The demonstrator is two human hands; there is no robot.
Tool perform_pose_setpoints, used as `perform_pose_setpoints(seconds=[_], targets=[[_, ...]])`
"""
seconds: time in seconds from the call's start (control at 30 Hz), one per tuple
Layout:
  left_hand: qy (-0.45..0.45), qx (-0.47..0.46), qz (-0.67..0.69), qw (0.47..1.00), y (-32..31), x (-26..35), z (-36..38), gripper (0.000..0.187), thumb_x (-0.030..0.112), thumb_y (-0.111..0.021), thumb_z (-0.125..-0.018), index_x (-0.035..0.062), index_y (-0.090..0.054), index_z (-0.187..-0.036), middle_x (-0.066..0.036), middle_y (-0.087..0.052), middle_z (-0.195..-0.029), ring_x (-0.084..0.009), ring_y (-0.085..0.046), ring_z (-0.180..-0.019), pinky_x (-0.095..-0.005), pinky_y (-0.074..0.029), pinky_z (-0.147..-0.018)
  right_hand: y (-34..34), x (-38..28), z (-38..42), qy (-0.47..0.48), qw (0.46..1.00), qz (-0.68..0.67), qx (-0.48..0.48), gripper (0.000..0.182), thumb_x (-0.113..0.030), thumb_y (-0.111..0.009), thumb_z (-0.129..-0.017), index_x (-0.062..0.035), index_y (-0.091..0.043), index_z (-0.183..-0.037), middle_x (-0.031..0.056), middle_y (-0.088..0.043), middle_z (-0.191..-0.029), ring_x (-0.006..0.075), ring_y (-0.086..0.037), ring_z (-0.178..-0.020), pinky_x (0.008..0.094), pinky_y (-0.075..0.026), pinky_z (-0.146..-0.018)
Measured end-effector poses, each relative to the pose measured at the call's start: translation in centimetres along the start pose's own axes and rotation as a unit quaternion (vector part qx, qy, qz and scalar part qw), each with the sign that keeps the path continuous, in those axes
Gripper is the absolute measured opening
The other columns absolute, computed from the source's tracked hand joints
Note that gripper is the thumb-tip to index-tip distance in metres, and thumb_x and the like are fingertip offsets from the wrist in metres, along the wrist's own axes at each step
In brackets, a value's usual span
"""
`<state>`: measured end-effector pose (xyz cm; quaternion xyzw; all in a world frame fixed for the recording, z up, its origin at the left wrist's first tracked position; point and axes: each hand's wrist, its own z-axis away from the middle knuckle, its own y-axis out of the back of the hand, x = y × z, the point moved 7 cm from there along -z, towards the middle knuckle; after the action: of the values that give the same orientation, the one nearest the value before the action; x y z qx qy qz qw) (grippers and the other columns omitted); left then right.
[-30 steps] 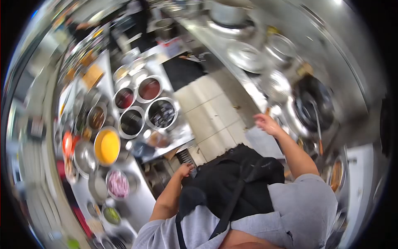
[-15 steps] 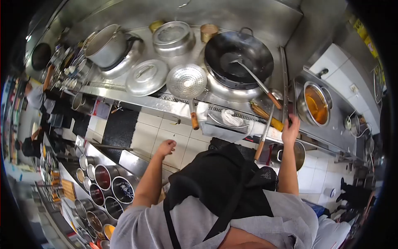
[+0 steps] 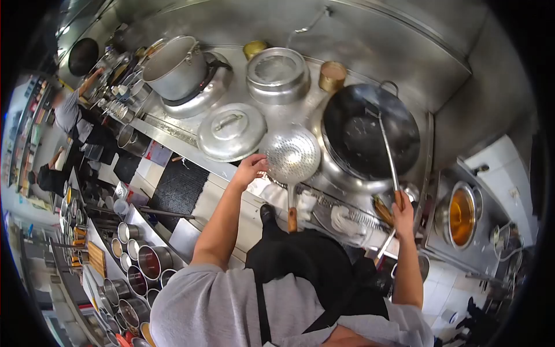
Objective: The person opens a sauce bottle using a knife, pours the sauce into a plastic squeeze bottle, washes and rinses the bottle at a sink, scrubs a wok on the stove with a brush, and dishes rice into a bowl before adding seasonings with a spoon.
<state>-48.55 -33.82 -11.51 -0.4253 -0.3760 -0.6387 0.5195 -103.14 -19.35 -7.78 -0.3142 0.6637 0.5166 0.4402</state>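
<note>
My right hand [image 3: 403, 215] is wrapped around the wooden grip of a long-handled wok spatula [image 3: 388, 147]. Its metal head rests inside a large black wok [image 3: 350, 130] on the burner. At the left rim of a perforated skimmer [image 3: 291, 153] is my left hand [image 3: 251, 170], fingers apart and holding nothing. The skimmer lies bowl-up at the stove's front, its wooden handle jutting toward my apron. Just beyond my left hand sits a round metal lid [image 3: 231, 130]. A second long-handled tool [image 3: 384, 248] passes beneath my right hand, partly hidden.
A big pot [image 3: 173, 69] stands on the back-left burner. A bowl of orange liquid [image 3: 462, 217] is at right. White cloth [image 3: 350, 222] lies along the front edge. Several sauce pots [image 3: 151, 260] line the left counter. A co-worker [image 3: 72, 113] stands far left.
My view has shifted and I am closer to the stove. My right hand has moved onto the spatula's handle and gripped it. My left hand has reached forward to the skimmer's rim.
</note>
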Motion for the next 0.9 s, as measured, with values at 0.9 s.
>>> perform_pose_setpoints(seconds=[0.9], targets=[[0.136,-0.043,0.113,0.983,7.5,-0.3,-42.3,0.019,0.021,-0.059,-0.093,0.0094,-0.058,-0.108,-0.005,-0.062,-0.089,-0.0167,-0.062,-0.067,-0.0346,-0.053,-0.057,-39.1,-16.5,-16.3,-0.317,0.787,-0.451,-0.277,0.076,-0.007,-0.061,-0.091,-0.0252,-0.023,-0.154,0.0037,-0.051,-0.083,0.0078,-0.04,-0.048,0.0221,-0.029,-0.038]])
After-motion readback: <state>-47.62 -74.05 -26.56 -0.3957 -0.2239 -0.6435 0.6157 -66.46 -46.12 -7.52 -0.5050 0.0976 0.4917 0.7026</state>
